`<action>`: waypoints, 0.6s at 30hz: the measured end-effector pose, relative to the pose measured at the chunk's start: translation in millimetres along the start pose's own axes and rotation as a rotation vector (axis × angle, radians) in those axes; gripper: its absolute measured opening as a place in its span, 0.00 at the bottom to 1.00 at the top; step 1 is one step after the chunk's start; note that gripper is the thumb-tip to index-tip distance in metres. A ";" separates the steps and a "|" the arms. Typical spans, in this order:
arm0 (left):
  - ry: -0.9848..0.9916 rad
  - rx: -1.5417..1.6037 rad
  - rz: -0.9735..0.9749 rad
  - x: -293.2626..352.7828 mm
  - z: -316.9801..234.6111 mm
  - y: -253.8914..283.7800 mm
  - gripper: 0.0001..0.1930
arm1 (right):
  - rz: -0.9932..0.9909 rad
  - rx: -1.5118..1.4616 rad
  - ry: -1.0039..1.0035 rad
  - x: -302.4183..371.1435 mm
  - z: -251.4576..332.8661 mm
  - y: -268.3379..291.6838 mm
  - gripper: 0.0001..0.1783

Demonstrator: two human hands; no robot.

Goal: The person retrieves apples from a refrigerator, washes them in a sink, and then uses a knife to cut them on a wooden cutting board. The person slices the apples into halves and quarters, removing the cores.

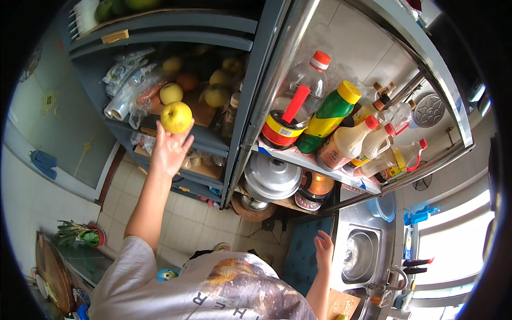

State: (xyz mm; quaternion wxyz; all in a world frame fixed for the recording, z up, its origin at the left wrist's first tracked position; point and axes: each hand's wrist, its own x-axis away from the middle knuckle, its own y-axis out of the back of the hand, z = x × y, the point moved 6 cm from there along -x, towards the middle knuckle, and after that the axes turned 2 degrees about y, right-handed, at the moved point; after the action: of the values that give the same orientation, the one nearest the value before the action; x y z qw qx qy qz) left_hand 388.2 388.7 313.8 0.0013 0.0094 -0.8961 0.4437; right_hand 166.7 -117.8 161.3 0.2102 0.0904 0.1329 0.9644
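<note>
My left hand (169,151) is stretched out to a grey shelf unit (186,29), palm up, its fingers around a yellow apple (176,117). Just behind that apple, another yellow apple (171,93) rests on the shelf. More round yellow fruit (217,95) and an orange-brown one (188,81) sit deeper in the shade. Clear plastic bags and rolls (124,88) lie to the left of the fruit. My right hand (323,249) hangs beside the sink counter, fingers apart, with nothing visible in it.
A metal rack at right carries several bottles, among them a green one with a yellow cap (330,114). Below them stands a lidded aluminium pot (273,176). The steel sink (361,255) is at lower right. A potted plant (80,233) stands at lower left.
</note>
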 end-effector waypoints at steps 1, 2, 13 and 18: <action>0.060 0.058 0.013 10.7 8.4 -1.6 0.34 | 0.041 0.001 0.014 -1.8 14.1 -11.4 0.19; 0.097 0.106 0.037 23.7 16.8 -6.5 0.33 | 0.078 0.001 0.027 -3.0 29.8 -22.3 0.20; 0.738 -0.037 0.388 127.0 215.0 -121.7 0.32 | 0.391 -0.526 0.470 29.0 195.7 -78.3 0.42; 0.895 -0.026 0.621 159.9 282.5 -186.6 0.29 | 0.125 -0.523 0.526 38.6 172.0 -20.5 0.43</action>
State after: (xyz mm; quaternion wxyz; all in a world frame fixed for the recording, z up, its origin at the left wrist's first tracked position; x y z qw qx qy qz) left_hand 233.3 48.4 292.7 0.2515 -0.4455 -0.7740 0.3730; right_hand 179.6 -45.6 322.9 0.1255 -0.2092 -0.0743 0.9669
